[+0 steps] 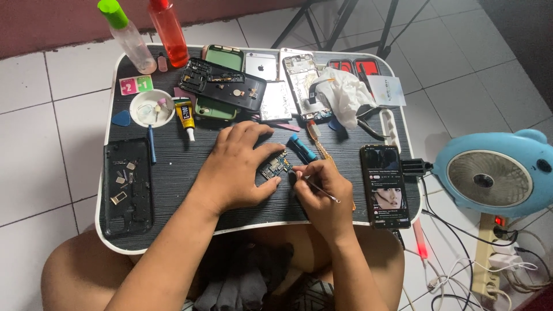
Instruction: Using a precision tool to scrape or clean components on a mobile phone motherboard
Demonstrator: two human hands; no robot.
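left hand (239,170): lying flat-ish over the small circuit board (275,167), fingers curled around it and pinning it down on the counter (190,161)

right hand (321,190): pinching a thin metal tool (320,189), looks like tweezers, with the tip poking at the right edge of the board

where the board is sitting: middle of the counter, between both hands, just in front of a blue-handled screwdriver (302,148)

teardown so far: looking pretty far in, I'd say. A black phone frame (128,184) is lying stripped on the left with loose bits on it, another opened black shell (222,83) is leaning over a green case at the back, and an opened phone with its insides showing (302,80) is sitting beside a crumpled white tissue (341,92)

what's left: the board is out and getting worked on, nothing is going back together yet as far as I can tell

extras lying around: yellow glue tube (185,115), small white dish of parts (152,107), 2 bottles at the back, a phone playing video (385,185) on the right
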